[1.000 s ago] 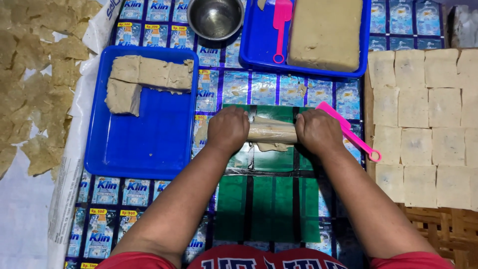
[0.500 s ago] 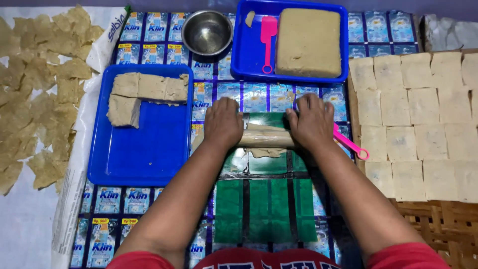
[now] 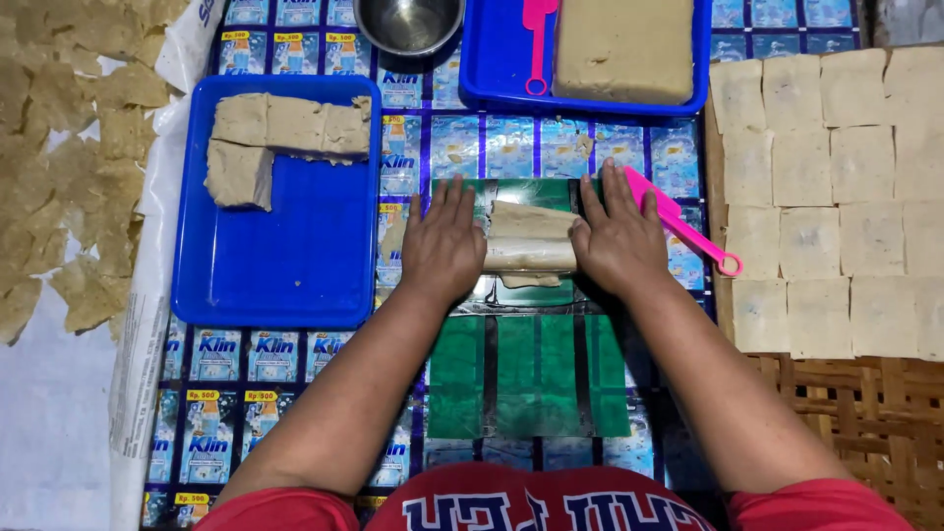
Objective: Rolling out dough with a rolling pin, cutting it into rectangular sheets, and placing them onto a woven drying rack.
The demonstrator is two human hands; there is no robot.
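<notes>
My left hand and my right hand lie flat, palms down, on the two ends of a clear roller. The roller rests across a thin strip of beige dough on a green plastic sheet. Fingers of both hands point away from me. A pink plastic scraper lies just right of my right hand.
A blue tray at left holds cut dough slabs. A second blue tray at the top carries a big dough block and a pink spatula. A steel bowl sits beside it. Flattened squares cover a woven mat at right; dried pieces lie at left.
Both hands and the roller have moved slightly toward me over the dough. The camera view has shifted, so the trays appear higher in the picture.
</notes>
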